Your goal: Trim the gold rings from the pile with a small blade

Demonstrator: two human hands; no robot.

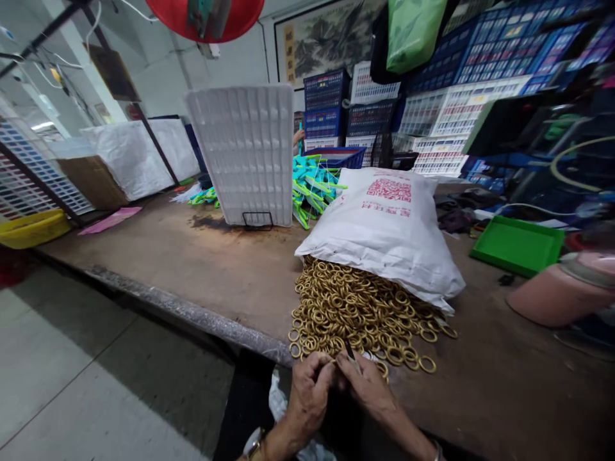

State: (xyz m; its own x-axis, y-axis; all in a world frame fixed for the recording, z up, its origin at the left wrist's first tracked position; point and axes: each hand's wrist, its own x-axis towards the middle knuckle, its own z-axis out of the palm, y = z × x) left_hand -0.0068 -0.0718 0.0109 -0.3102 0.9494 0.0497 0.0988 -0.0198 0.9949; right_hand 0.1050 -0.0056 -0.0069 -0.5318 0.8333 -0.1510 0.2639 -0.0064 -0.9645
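Observation:
A heap of gold-coloured rings [358, 314] spills from the open mouth of a white sack [384, 234] lying on the brown workbench [202, 262]. At the bench's near edge my left hand [307, 394] is closed in a pinch, its fingers curled against the right hand; what it pinches is too small to name. My right hand [368, 384] is closed around a thin dark tool [350, 351] that points up toward the rings. Both hands meet just below the heap. A watch sits on my left wrist.
An upright stack of white trays [247, 153] stands mid-bench with teal and green plastic parts [312, 186] behind it. A green tray [516, 244] and a pink container [562, 291] lie at the right. Crates are stacked at the back. A yellow bin [31, 227] sits far left.

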